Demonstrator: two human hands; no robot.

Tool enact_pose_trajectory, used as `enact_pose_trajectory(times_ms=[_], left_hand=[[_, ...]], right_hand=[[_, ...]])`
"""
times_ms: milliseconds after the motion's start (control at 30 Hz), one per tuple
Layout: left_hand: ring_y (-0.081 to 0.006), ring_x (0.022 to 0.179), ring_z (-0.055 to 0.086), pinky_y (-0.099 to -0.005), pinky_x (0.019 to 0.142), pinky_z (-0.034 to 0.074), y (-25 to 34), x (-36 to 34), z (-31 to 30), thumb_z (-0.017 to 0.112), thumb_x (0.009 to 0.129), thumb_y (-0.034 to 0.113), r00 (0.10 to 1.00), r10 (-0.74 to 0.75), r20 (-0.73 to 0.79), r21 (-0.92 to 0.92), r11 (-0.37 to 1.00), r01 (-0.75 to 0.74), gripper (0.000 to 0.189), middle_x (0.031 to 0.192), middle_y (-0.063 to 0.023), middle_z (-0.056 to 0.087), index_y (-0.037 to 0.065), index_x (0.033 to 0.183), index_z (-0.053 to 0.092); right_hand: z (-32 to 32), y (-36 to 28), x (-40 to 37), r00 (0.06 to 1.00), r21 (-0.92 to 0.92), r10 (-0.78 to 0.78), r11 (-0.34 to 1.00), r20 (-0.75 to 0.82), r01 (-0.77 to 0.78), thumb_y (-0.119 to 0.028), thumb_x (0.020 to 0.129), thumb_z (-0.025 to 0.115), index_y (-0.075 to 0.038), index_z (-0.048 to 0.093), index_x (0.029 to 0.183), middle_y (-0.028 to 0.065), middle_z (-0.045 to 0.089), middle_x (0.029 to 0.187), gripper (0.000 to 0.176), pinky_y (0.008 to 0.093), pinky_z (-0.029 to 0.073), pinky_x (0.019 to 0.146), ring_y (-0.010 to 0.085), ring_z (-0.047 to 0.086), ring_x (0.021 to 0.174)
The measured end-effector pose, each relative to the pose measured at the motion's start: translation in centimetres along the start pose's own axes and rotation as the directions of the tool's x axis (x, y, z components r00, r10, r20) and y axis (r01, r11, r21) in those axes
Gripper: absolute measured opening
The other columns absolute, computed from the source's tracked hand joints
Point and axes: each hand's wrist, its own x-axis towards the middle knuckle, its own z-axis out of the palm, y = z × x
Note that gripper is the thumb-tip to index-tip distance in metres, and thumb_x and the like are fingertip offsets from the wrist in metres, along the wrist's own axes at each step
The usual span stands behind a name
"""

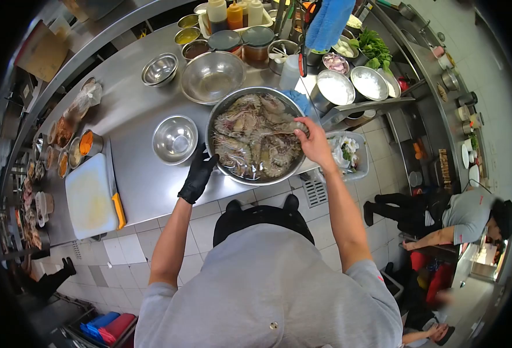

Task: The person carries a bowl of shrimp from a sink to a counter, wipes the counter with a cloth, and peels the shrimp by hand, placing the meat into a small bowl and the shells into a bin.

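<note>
A large steel bowl (216,111) full of raw whole shrimp (250,130) in liquid stands at the counter's front edge. My left hand (198,176), in a black glove, grips the bowl's left rim with its fingertips. Over the right side of the bowl, my bare right hand (315,144) pinches a shrimp (288,127) between thumb and fingers; part of the shrimp is hidden. Left of the big bowl sits a smaller steel bowl (175,140) with nothing in it. Behind them is a wide steel bowl (214,78).
A knife (117,203) with a yellow handle lies along the white cutting board (90,197) at left. Sauce bottles (235,15) and lidded containers line the back. A blue towel (328,23) hangs there. A bin (354,152) stands at right; a co-worker (470,214) bends beyond it.
</note>
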Motion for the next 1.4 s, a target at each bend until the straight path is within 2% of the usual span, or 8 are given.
enact_pose_trajectory(times_ms=[67, 167, 267, 500, 567, 900, 1233, 1400], left_hand=[[-0.0251, 0.118, 0.055, -0.0369, 0.100, 0.045, -3.2, 1.2, 1.5, 0.063, 0.089, 0.004, 0.984, 0.162, -0.068, 0.008, 0.987, -0.162, 0.064, 0.133, -0.0178, 0.055, 0.001, 0.147, 0.036], [-0.0206, 0.124, 0.050, -0.0337, 0.106, 0.041, -4.4, 1.7, 2.9, 0.050, 0.082, -0.011, 0.957, 0.254, -0.139, 0.009, 0.967, -0.255, 0.069, 0.139, -0.0099, 0.052, 0.002, 0.148, 0.036], [-0.0239, 0.120, 0.055, -0.0354, 0.103, 0.045, -3.1, 0.7, 4.0, 0.054, 0.085, -0.011, 0.934, 0.312, -0.174, 0.075, 0.950, -0.304, 0.061, 0.133, -0.0160, 0.056, 0.001, 0.144, 0.038], [-0.0241, 0.114, 0.059, -0.0341, 0.096, 0.050, -4.5, -1.1, 7.8, 0.054, 0.083, -0.013, 0.960, 0.112, -0.258, -0.049, 0.990, -0.129, 0.059, 0.127, -0.0165, 0.059, 0.000, 0.140, 0.040], [-0.0210, 0.100, 0.063, -0.0327, 0.083, 0.053, -4.8, -1.7, 9.6, 0.052, 0.082, -0.010, 0.946, 0.127, -0.297, -0.009, 0.991, -0.136, 0.060, 0.118, -0.0135, 0.063, 0.003, 0.139, 0.041], [-0.0220, 0.111, 0.056, -0.0345, 0.093, 0.050, -5.0, -4.0, 15.6, 0.060, 0.089, -0.003, 0.951, 0.143, -0.275, -0.064, 0.984, -0.166, 0.060, 0.128, -0.0131, 0.055, 0.003, 0.143, 0.034], [-0.0207, 0.110, 0.054, -0.0340, 0.092, 0.049, -3.3, -5.8, 19.6, 0.062, 0.091, 0.000, 0.970, 0.120, -0.212, -0.033, 0.991, -0.130, 0.058, 0.128, -0.0141, 0.050, 0.002, 0.140, 0.031], [-0.0274, 0.127, 0.047, -0.0411, 0.103, 0.044, -3.2, -5.7, 18.1, 0.068, 0.090, 0.008, 0.981, 0.058, -0.187, -0.053, 0.996, -0.069, 0.078, 0.140, -0.0202, 0.043, 0.001, 0.151, 0.020]], right_hand=[[-0.2, 1.9, -0.3, 0.989, -0.160, -0.133, 0.980, -0.056, 0.123, -0.005, 0.084, 0.069, -0.004, 0.063, 0.116, 0.0178, 0.065, 0.101, 0.032, 0.0399, 0.049, 0.083, 0.0350, 0.061, 0.087], [0.2, 3.8, -0.4, 0.990, 0.029, -0.087, 0.995, -0.108, 0.090, -0.006, 0.085, 0.069, -0.003, 0.063, 0.116, 0.0187, 0.064, 0.108, 0.031, 0.0418, 0.047, 0.089, 0.0360, 0.059, 0.099], [-0.7, 4.4, -0.2, 0.997, 0.113, -0.069, 0.991, -0.037, 0.072, -0.006, 0.086, 0.068, -0.001, 0.062, 0.116, 0.0202, 0.063, 0.112, 0.031, 0.0407, 0.047, 0.091, 0.0363, 0.056, 0.108], [-3.4, 7.4, 0.4, 0.987, 0.101, -0.161, 0.982, 0.030, 0.157, -0.008, 0.087, 0.068, -0.001, 0.062, 0.117, 0.0205, 0.062, 0.113, 0.031, 0.0383, 0.048, 0.089, 0.0361, 0.058, 0.105], [-4.4, 7.8, 0.4, 0.988, 0.101, -0.152, 0.984, 0.040, 0.147, -0.008, 0.087, 0.068, -0.002, 0.062, 0.118, 0.0205, 0.062, 0.112, 0.032, 0.0379, 0.049, 0.087, 0.0360, 0.059, 0.102], [-8.5, 9.4, 0.2, 0.994, 0.074, -0.096, 0.993, 0.043, 0.093, -0.007, 0.085, 0.071, -0.006, 0.064, 0.117, 0.0187, 0.064, 0.106, 0.032, 0.0385, 0.051, 0.080, 0.0345, 0.063, 0.093], [-10.7, 9.4, 0.7, 0.995, 0.103, 0.085, 0.991, 0.048, -0.090, -0.009, 0.088, 0.068, -0.005, 0.064, 0.117, 0.0103, 0.068, 0.094, 0.030, 0.0297, 0.049, 0.075, 0.0161, 0.062, 0.083], [-11.2, 8.5, 0.7, 0.995, 0.280, 0.089, 0.957, -0.051, -0.071, -0.007, 0.092, 0.065, -0.002, 0.063, 0.117, 0.0045, 0.068, 0.091, 0.026, 0.0260, 0.049, 0.076, 0.0105, 0.061, 0.082]])
